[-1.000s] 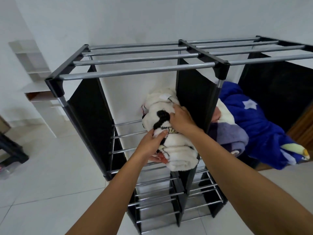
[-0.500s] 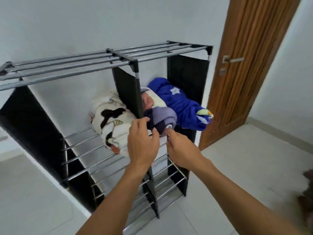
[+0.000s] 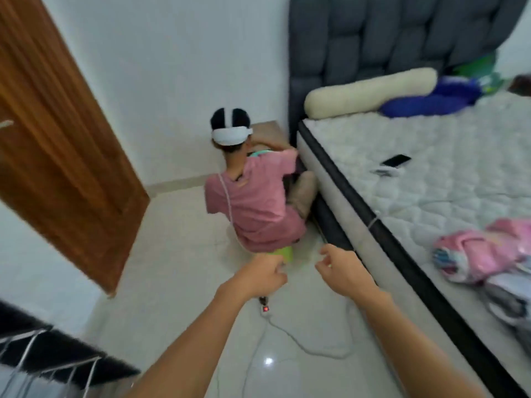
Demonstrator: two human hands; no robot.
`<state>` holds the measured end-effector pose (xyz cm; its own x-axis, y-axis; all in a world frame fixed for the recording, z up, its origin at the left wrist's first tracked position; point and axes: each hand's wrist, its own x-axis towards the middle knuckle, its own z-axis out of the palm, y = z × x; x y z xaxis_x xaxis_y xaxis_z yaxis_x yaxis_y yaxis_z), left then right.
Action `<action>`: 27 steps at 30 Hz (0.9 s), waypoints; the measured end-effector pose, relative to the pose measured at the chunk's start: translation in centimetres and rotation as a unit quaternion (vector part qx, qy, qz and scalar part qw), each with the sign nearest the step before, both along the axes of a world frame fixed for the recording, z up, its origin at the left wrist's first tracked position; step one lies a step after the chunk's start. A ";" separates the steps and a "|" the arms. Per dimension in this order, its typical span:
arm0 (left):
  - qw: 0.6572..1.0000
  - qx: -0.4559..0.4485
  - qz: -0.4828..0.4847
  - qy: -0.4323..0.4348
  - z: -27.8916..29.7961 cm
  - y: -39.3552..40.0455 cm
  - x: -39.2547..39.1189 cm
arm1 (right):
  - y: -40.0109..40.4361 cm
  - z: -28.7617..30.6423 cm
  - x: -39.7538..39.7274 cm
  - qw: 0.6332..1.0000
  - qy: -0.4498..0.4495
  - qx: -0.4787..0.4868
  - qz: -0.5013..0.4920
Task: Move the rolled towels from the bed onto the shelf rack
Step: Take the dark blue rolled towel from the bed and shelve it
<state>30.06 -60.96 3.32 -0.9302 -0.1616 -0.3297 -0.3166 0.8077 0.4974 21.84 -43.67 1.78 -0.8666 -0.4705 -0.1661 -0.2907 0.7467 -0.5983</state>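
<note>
Your left hand and right hand hang loose, holding nothing — free for the pink rolled towel on the bed.

Glossy pale tile on the floor, catching a light spot. Quilted white cloth over the mattress (tufted grey headboard behind). Grained brown wood on the door.

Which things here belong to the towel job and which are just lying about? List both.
Belong to the job:
- pink rolled towel on the bed
- blue towel near the headboard
- shelf rack, lower left corner
- left hand and right hand, both holding nothing

Lying about:
- cream bolster
- phone
- power strip and cable on the floor
- crouching person
- door
</note>
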 end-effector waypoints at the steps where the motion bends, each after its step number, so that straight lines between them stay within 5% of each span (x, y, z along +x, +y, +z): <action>1: 0.999 0.004 -0.040 -0.007 -0.6 2.8 -2.6 | 3.6 0.0 -1.3 0.999 -0.007 -0.002 -0.044; 6: 0.962 -0.007 -0.265 -0.064 -2.8 16.6 -13.7 | 19.1 -0.3 -5.4 0.957 -0.018 -0.033 -0.286; 13: 0.911 0.047 -0.393 -0.113 -5.4 30.5 -25.5 | 31.1 -2.7 -9.8 0.875 -0.073 -0.056 -0.476; 20: 0.874 0.096 -0.459 -0.126 -7.3 42.7 -30.5 | 39.3 -5.4 -8.5 0.768 -0.111 -0.067 -0.627; 27: 0.863 0.146 -0.420 -0.239 -11.3 52.9 -28.9 | 47.6 -9.7 -4.5 0.659 -0.146 -0.116 -0.729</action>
<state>1.16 -8.02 -7.95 -0.4253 0.6586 -0.6208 0.0945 0.7145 0.6932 17.37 3.92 -7.91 -0.3738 0.7842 -0.4954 0.7865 -0.0151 -0.6174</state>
